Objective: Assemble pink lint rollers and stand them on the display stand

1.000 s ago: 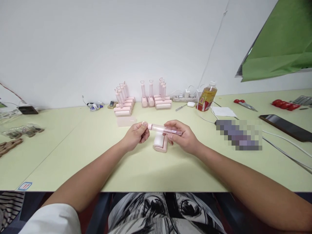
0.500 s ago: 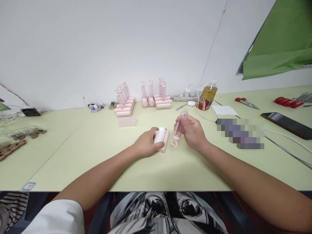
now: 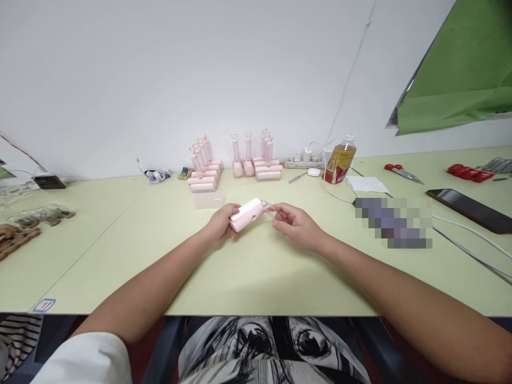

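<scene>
My left hand [image 3: 222,224] grips one end of a pink lint roller head [image 3: 248,213] with a white roll in it, tilted above the table. At its far right end, my right hand [image 3: 298,226] has its fingers closed on a translucent pink handle [image 3: 270,209]. The handle's tip meets the roller head; whether the two are joined I cannot tell. Behind my left hand lies a clear pinkish cover [image 3: 209,200]. Farther back, a group of lint rollers [image 3: 202,184] with upright heart-topped handles stands near the wall, with another group [image 3: 268,173] to its right.
Right of the rollers are a power strip [image 3: 304,161], a screwdriver [image 3: 297,177], a white case [image 3: 314,172] and a drink bottle [image 3: 340,160]. A phone [image 3: 472,209] and cables lie at the right. Brown pieces [image 3: 18,238] and bagged parts lie far left.
My left hand has lifted the roller head off the table and turned it, moving left. My right hand has lowered and tipped the handle, bringing it against the head's end.
</scene>
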Tool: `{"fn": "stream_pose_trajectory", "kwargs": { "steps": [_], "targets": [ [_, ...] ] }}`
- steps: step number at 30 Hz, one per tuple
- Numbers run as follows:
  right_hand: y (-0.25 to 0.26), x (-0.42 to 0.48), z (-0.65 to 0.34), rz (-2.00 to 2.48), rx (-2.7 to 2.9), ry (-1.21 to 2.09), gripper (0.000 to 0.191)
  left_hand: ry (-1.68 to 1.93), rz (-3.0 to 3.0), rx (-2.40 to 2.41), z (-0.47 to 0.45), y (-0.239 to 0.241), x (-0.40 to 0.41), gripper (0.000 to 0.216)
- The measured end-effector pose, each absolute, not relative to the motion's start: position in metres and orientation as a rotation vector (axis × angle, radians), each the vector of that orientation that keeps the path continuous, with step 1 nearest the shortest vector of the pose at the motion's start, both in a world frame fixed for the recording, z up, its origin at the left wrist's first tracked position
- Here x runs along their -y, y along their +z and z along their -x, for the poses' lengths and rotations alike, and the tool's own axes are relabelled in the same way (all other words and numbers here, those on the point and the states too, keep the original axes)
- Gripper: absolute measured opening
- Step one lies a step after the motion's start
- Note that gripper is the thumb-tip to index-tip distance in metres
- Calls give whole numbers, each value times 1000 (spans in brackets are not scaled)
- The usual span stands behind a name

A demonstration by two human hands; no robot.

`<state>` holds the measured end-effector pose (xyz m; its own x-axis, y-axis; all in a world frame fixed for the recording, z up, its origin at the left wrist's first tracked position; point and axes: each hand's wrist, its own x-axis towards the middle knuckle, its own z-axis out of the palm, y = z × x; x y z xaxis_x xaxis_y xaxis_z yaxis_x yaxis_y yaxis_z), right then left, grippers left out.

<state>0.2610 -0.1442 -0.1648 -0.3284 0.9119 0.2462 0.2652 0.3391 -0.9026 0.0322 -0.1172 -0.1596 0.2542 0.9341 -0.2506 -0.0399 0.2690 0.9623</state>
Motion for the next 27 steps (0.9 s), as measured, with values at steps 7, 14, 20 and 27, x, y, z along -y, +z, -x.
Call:
{"fn": "stream_pose_trajectory", "kwargs": {
  "steps": [7, 14, 20, 27],
  "targets": [
    [-166, 148, -262, 1030, 1917, 1007, 26, 995, -913, -920, -34, -151, 121, 25],
    [-165, 149, -260, 1020, 1925, 975, 24, 1069, -948, -841, -37, -152, 124, 27],
    [-169, 148, -261, 1000, 1901, 1010, 28, 1090, -980, -807, -35, -153, 122, 28],
    [-170, 149, -261, 1012, 1874, 1099, 33, 1089, -992, -796, -35, -154, 121, 29]
  ]
}}
